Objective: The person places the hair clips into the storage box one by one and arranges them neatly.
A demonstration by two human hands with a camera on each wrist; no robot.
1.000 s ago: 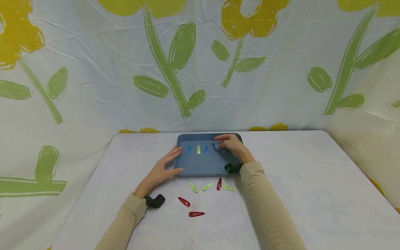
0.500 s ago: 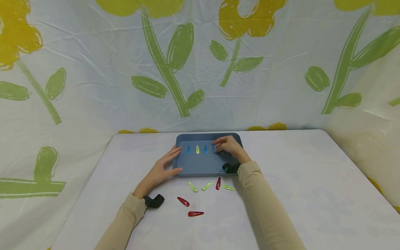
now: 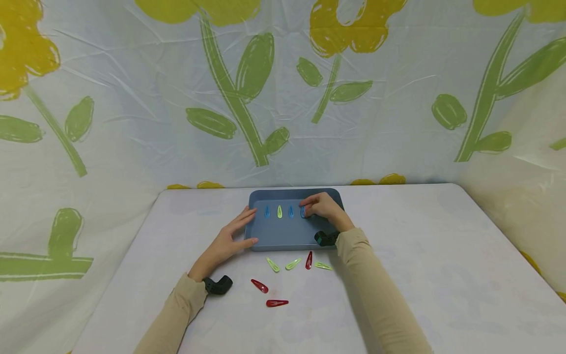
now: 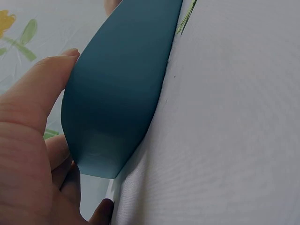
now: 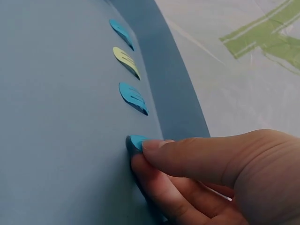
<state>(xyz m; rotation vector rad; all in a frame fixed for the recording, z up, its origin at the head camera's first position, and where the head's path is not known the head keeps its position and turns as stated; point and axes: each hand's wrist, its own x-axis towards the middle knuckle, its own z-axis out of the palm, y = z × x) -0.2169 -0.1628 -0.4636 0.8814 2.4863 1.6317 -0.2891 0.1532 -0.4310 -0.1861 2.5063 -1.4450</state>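
Observation:
Inside the blue-grey tray [image 3: 283,236], my right hand [image 3: 325,206] pinches a blue snap hair clip [image 5: 137,140] between thumb and fingers, its rounded end low at the tray floor. Most of that clip is hidden by the fingertips. To its left, in a row along the far side, lie a blue clip [image 3: 291,211], a yellow-green clip [image 3: 280,211] and another blue clip [image 3: 267,211]. My left hand [image 3: 227,240] rests against the tray's left side with its fingers spread. In the left wrist view its thumb touches the rim of the tray [image 4: 112,93].
On the white table before the tray lie several loose clips: yellow-green ones [image 3: 272,264] and red ones [image 3: 277,303]. A black wrist camera [image 3: 218,285] sits at the left wrist, another [image 3: 326,239] over the tray's right side. A flower-printed curtain [image 3: 283,98] hangs behind.
My right hand has lowered the blue clip toward the tray floor, bringing it into line with the other clips. The left hand has stayed at the tray's left side.

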